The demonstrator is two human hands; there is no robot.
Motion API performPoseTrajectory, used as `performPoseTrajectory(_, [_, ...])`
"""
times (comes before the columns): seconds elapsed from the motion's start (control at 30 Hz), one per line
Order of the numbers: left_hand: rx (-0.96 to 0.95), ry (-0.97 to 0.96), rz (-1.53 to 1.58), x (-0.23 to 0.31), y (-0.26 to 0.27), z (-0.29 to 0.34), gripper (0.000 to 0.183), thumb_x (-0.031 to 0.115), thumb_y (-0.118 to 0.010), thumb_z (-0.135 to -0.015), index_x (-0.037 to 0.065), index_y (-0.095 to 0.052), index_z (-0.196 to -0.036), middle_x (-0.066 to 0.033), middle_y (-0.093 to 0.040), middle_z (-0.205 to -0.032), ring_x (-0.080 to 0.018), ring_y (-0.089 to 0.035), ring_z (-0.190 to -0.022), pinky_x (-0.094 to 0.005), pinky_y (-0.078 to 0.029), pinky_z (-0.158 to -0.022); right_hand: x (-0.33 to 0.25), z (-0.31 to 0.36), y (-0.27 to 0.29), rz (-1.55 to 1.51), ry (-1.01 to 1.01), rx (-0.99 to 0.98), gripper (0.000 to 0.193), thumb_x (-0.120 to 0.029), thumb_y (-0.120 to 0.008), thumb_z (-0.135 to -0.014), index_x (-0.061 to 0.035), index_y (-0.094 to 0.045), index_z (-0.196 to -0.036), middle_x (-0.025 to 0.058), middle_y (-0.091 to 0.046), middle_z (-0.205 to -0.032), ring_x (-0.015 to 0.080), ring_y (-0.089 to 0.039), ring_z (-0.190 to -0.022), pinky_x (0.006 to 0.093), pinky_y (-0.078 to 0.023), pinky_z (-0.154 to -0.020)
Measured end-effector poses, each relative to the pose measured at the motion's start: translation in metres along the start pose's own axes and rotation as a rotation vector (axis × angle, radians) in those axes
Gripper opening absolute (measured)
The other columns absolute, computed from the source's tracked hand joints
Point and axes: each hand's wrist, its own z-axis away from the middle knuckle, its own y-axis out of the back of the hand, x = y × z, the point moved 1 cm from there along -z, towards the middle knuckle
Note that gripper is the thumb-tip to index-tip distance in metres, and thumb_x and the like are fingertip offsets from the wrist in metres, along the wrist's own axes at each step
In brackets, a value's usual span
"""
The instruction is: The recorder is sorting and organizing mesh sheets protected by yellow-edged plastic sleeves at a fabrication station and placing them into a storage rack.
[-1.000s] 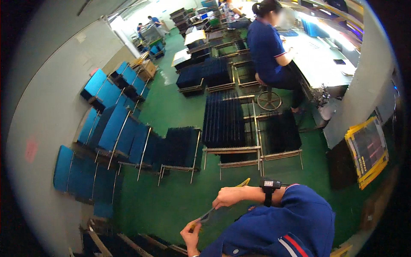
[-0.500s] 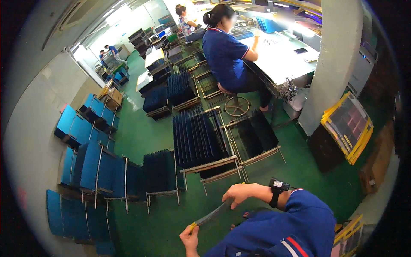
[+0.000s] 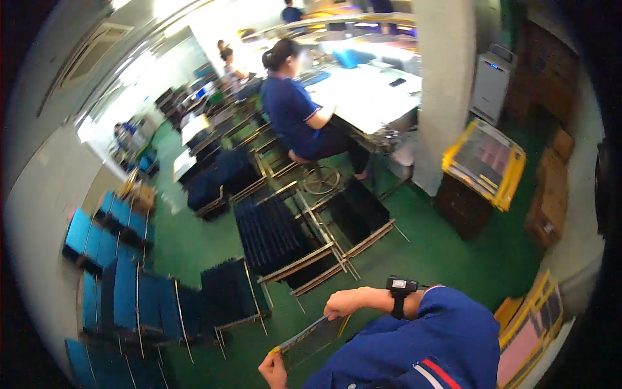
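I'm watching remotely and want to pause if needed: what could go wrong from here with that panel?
The yellow-edged panel is held near its edges by the left hand and the right hand; it might tilt or drop if either grip loosens.

Thin rods border the dark sheets ahead; swinging the panel that way could snag it.

Yellow-edged frames stand at lower right, so a turn that way might knock them.
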Motion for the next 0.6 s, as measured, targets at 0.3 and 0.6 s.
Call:
performPoseTrajectory(0.3, [-0.182, -0.122, -0.072, 0.037, 0.008, -0.012, 0.015, 0.004, -0.056, -0.081, -0.004, -0.063, -0.091, -0.0050, -0.060, -0.076, -0.0088, -0.052, -0.068, -0.0212, -0.040, -0.061, -0.011, 0.026, -0.034, -0.011, -0.010, 0.103, 0.029, -0.024, -0.061, -0.077, -0.0069, -0.058, -0.101, 0.0156, -0.062, -0.087, 0.0340, -0.059, -0.081, 0.0408, -0.045, -0.069])
performPoseTrajectory(0.6, [-0.219, -0.227, 0.045, 0.007, 0.074, 0.000, 0.014, 0.008, -0.056, -0.083, 0.001, -0.064, -0.092, -0.0100, -0.065, -0.089, -0.0202, -0.060, -0.083, -0.0283, -0.046, -0.075, -0.067, -0.027, -0.060, 0.049, -0.093, -0.035, 0.037, -0.025, -0.061, -0.079, -0.0100, -0.055, -0.112, 0.0161, -0.062, -0.093, 0.0350, -0.058, -0.083, 0.0394, -0.047, -0.072])
